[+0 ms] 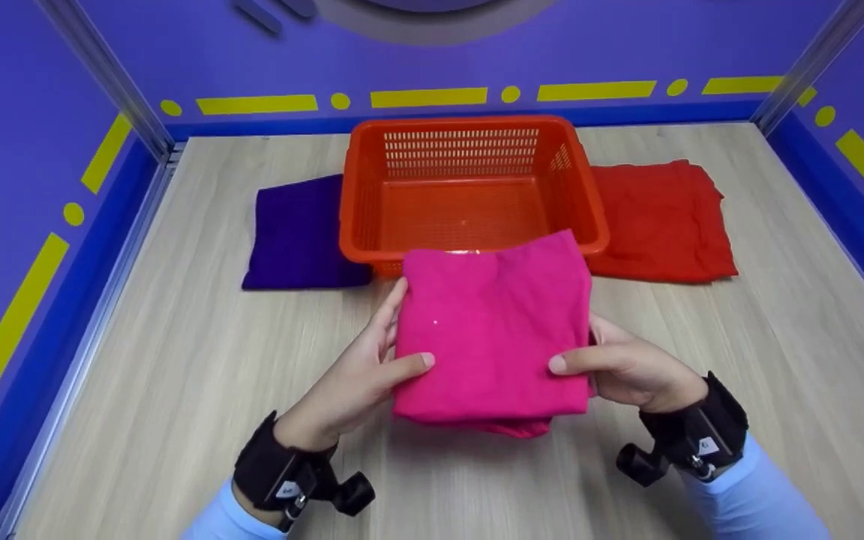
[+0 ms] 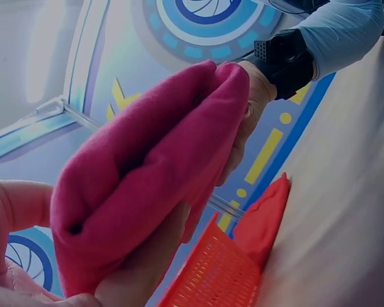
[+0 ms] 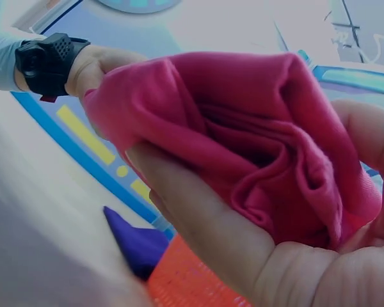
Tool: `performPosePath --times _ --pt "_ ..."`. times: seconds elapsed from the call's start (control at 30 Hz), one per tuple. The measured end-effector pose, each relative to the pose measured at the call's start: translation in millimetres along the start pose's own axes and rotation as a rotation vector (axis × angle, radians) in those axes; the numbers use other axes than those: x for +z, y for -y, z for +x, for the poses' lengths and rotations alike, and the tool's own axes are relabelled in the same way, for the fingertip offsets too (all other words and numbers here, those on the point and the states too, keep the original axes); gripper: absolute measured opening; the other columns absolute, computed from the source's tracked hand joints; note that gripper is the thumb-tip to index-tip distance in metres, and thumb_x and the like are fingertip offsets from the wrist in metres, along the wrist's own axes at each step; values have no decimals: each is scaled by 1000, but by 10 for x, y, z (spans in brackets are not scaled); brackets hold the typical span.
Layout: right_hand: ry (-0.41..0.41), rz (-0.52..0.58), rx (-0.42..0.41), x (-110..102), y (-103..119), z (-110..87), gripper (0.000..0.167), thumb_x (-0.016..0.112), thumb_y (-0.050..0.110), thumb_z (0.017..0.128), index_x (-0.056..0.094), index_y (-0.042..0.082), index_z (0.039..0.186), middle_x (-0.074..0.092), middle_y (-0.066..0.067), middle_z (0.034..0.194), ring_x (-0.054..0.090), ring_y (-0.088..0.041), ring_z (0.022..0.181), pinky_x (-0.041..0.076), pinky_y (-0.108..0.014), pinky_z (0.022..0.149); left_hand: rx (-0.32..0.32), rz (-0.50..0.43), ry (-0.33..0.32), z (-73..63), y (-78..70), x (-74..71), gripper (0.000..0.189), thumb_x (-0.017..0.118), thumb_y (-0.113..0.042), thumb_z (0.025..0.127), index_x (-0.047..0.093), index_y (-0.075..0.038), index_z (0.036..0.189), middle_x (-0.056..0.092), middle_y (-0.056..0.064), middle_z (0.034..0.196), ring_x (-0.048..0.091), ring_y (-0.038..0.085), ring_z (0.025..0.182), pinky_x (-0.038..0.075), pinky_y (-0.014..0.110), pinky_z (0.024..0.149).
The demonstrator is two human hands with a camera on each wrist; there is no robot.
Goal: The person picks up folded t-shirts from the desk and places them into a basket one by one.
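A folded pink cloth [image 1: 492,330], likely a garment, is held up in front of an orange basket [image 1: 469,202]. My left hand [image 1: 357,375] grips its left side, thumb on top and fingers beneath. On the opposite side my right hand [image 1: 631,364] pinches it the same way. The right wrist view shows several loose folds inside the pink cloth [image 3: 243,141], between thumb and fingers. In the left wrist view the pink cloth [image 2: 153,160] forms a thick rounded fold. Its far edge overlaps the basket's front rim, and the visible part of the basket floor is bare.
A folded purple cloth [image 1: 297,232] lies left of the basket, partly hidden by it. To the right is a folded red cloth [image 1: 661,221]. Blue-purple panels [image 1: 19,187] with yellow marks wall the wooden table [image 1: 177,360] at the back and both sides.
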State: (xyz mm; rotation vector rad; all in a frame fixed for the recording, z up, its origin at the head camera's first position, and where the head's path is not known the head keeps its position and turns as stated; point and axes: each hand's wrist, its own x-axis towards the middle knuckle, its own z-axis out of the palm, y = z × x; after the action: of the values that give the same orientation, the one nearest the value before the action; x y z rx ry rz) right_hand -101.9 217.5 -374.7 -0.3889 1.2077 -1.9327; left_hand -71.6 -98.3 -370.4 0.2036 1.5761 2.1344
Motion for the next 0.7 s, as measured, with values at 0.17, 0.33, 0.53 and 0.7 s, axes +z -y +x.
performPosePath --times 0.17,0.33,0.53,0.7 --pt "-4 -30 -9 -30 143 43 41 54 -7 93 40 3 130 64 -15 124 68 -28 112 54 -44 97 25 17 -19 57 -137 22 106 64 5 90 -6 -22 164 4 8 169 33 33 146 51 42 101" --pt "-64 -34 -40 -116 288 147 47 52 -9 94 37 6 135 62 -15 124 69 -29 109 55 -45 94 82 57 -82 209 -221 17 107 66 7 86 0 -24 165 6 3 169 33 27 146 48 41 104" --pt "-146 -12 -106 -261 399 304 56 48 -10 97 31 14 145 59 -12 128 69 -28 109 56 -45 91 137 78 -187 478 -254 -18 105 61 12 85 4 -24 165 15 6 167 42 27 140 51 40 100" --pt "-191 22 -137 -317 477 449 59 47 -8 99 29 17 149 57 -13 131 69 -28 110 57 -44 90 166 100 -300 688 -301 -34 99 59 10 87 9 -28 164 23 12 164 51 28 130 55 37 91"
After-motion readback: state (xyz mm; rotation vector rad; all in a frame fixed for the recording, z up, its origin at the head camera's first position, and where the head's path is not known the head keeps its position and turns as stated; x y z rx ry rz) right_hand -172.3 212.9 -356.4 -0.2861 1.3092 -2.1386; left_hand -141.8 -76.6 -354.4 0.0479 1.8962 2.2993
